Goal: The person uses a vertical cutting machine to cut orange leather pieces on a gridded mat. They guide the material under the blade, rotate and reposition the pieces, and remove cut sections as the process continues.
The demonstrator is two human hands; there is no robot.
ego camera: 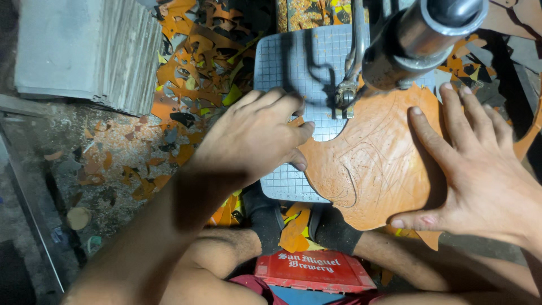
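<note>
An orange flat sheet (372, 164) with drawn lines and a curved cut-out edge lies on a grey gridded saw table (288, 62). My left hand (254, 135) presses on the sheet's left edge, fingers curled close to the thin blade and its foot (344, 99). My right hand (480, 169) lies flat on the sheet's right side, fingers spread, thumb along the lower edge. The machine's metal arm (418, 39) reaches over the sheet from the upper right.
Orange and grey offcuts (192, 62) litter the floor around the table. A stack of grey sheets (90, 51) stands at upper left. My legs in dark socks (265, 217) sit under the table, above a red crate (313, 271).
</note>
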